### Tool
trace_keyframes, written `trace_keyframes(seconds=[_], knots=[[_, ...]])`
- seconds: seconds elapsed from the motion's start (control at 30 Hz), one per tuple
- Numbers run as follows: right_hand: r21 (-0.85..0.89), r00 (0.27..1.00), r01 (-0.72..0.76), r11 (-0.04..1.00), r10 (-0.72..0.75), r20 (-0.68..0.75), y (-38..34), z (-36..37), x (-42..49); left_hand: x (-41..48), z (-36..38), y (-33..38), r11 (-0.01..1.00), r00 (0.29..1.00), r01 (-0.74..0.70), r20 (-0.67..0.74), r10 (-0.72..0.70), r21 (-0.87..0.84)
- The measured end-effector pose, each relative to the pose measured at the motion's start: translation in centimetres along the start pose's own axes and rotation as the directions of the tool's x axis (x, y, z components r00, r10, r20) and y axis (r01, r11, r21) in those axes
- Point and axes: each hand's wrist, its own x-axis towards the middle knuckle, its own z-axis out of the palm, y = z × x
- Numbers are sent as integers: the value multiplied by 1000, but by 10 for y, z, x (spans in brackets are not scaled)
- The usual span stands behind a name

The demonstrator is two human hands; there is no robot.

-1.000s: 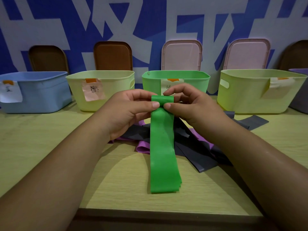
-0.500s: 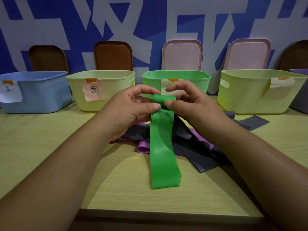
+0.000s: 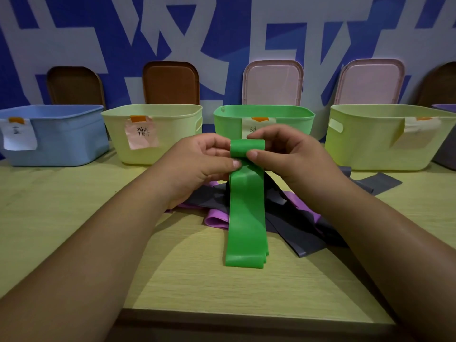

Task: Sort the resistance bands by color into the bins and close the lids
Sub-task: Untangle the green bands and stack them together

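1. While both hands work just in front of the green bin [image 3: 291, 117], I see the left hand [image 3: 197, 166] pinching the left edge of the green resistance band [image 3: 246, 218] between thumb and curled fingers.
2. The right hand [image 3: 296, 161] grips the opposite edge the same way, thumb in front and fingers curled over the top.
3. The band's upper end is curled into a small roll held between the two hands, above the table [image 3: 74, 218].
4. The rest of the band runs down toward me as a flat doubled strip, and its folded lower end rests on the wood.
5. It lies across a loose pile of dark grey bands [image 3: 296, 233] and purple bands [image 3: 217, 219], which spreads on the table beneath the hands.
6. Four open bins stand in a row at the back. From left to right they are a blue bin [image 3: 64, 141], a pale yellow bin [image 3: 172, 144], the green one and a yellow-green bin [image 3: 365, 149]. Each carries a paper label, but I cannot read the writing.
7. A fifth bin shows only partly at the far right edge.
8. Two brown lids [image 3: 171, 82] and two pink lids [image 3: 272, 82] lean upright against the blue-and-white wall behind the bins.
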Motion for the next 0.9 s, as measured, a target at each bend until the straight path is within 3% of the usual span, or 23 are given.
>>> trace_keyframes(seconds=[0.2, 0.37, 0.53, 0.67, 0.9], knots=[[-54, 999, 36, 998, -37, -20, -2, 1, -2, -3, 0, 3, 997, 999, -17, 31, 15, 72], [-137, 997, 65, 988, -69, -27, 3, 1, 0, -6, 3, 8, 1000, 998, -13, 56, 13, 5], [-81, 998, 62, 995, -63, -4, -2, 2, -2, -5, 5, 8, 993, 999, -21, 30, 24, -117], [-29, 997, 5, 1000, -3, 74, -3, 1, -2, -5, 2, 8, 991, 998, -66, 11, 68, -118], [39, 998, -53, 998, 52, 18, -6, 3, -3, -5, 0, 8, 985, 996, -90, 2, 91, -149]])
